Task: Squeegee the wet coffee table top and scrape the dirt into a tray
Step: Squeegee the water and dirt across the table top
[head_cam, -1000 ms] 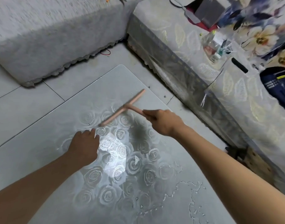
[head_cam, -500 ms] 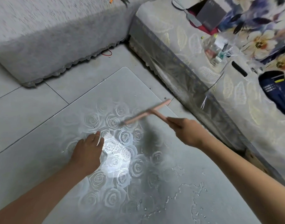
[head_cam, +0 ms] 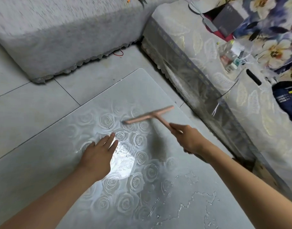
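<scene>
A pink T-shaped squeegee [head_cam: 150, 115] is over the far part of the grey coffee table top [head_cam: 42, 162], which has a rose pattern and a bright light reflection. My right hand [head_cam: 188, 139] grips the squeegee's handle from the right. The blade looks blurred, its left end low near the surface. My left hand [head_cam: 99, 154] lies flat on the table top with straight fingers, left of the reflection. Water puddles [head_cam: 198, 199] spread over the near right part of the table. No tray is in view.
A grey fabric-covered sofa [head_cam: 59, 33] stands at the back left. A second sofa [head_cam: 224, 80] with a leaf-pattern cover runs along the right, holding a plastic bag, a grey box, floral cushions and a dark blue garment. Grey tiled floor [head_cam: 18, 100] lies left of the table.
My right hand has carried the squeegee to the right and toward the table's far right edge. My left hand has uncurled and now lies flat with straight fingers.
</scene>
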### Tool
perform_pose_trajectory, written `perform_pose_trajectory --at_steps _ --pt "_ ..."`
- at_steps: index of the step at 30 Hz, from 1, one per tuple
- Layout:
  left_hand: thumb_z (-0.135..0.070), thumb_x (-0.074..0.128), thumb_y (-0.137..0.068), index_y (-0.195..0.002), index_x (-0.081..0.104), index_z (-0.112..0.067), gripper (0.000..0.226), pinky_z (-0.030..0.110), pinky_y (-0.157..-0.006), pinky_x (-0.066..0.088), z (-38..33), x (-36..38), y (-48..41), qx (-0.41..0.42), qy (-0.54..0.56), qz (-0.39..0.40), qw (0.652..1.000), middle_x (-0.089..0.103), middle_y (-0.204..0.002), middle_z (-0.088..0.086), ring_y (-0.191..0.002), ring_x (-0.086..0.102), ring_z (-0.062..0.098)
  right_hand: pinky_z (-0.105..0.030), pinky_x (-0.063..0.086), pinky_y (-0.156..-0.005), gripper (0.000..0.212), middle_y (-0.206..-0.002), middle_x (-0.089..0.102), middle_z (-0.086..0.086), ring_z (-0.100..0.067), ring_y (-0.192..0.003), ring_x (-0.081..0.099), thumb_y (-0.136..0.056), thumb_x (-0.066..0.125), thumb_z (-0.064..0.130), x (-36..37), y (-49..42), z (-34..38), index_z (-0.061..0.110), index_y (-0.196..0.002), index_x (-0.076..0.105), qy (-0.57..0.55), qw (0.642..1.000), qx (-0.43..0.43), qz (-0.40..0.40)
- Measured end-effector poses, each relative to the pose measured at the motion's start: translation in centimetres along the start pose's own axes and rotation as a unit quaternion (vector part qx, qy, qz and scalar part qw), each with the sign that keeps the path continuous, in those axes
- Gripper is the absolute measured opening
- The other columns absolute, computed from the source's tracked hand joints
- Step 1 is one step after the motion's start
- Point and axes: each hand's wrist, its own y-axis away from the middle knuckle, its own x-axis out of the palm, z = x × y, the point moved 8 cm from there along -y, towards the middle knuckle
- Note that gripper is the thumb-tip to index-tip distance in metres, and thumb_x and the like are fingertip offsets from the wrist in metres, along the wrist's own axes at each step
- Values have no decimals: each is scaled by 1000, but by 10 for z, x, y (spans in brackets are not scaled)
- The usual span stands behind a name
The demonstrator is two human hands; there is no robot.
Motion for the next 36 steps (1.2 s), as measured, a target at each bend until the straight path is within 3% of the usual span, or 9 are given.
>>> perform_pose_trajectory --at_steps 4,8,10,12,14,25,30,33,36 --pt "-18 35 -92 -153 0 -20 72 33 -115 21 7 -4 4 16 49 6 999 -17 -159 -1 -148 -4 12 -24 45 -50 40 -84 64 -3 -20 -57 59 -93 37 21 -22 40 -22 38 -124 56 115 989 78 46" --pt "-9 37 -91 -153 2 -13 71 31 -119 5 24 -7 27 -6 102 -17 995 -17 -158 4 -148 -6 17 -33 47 -70 39 -99 66 -4 -28 -76 55 -93 40 23 -27 37 64 45 -122 54 123 991 -61 -10" --pt "-6 61 -79 -147 27 0 76 43 -115 23 28 -24 37 -18 85 -106 991 13 -156 19 -144 23 32 -34 50 -80 42 -102 65 -4 -28 -82 57 -93 43 25 -13 25 107 44 -130 51 99 989 -113 0" --pt "1 85 -47 -119 61 10 76 56 -88 49 39 -32 48 -46 103 -164 980 56 -127 28 -111 61 41 -33 44 -77 45 -114 64 -6 -32 -99 59 -92 43 25 10 15 141 43 -132 49 149 978 -146 5" --pt "3 88 -35 -105 68 11 74 56 -75 53 61 -29 63 -89 98 -161 978 66 -109 28 -94 68 40 -34 42 -75 46 -118 63 -8 -34 -103 58 -92 42 24 33 14 157 43 -133 47 166 973 -162 -1" --pt "4 88 -27 -99 69 12 75 58 -71 53 86 -10 107 -128 82 -152 977 66 -107 30 -92 67 45 -33 51 -82 43 -117 65 3 -22 -101 63 -100 30 35 20 94 -21 51 -140 34 255 965 -4 55" --pt "6 87 -28 -99 68 14 74 59 -72 53 82 -3 119 -152 85 -132 976 65 -109 31 -94 66 46 -36 47 -69 60 -103 67 -5 -32 -92 64 -98 37 31 26 110 81 68 -128 0 211 959 -190 -7" --pt "11 84 -32 -104 64 18 75 61 -75 52 88 0 125 -179 100 -120 971 62 -112 34 -98 64 49 -34 35 -65 47 -104 64 -10 -36 -93 61 -95 39 30 58 97 165 50 -137 30 228 932 -281 -8" --pt "8 79 -50 -118 55 18 74 59 -88 47 101 7 137 -221 119 -97 963 54 -125 34 -113 56 48 -34 31 -66 44 -103 61 -11 -35 -94 59 -94 42 26 89 86 211 40 -136 41 262 913 -314 17"
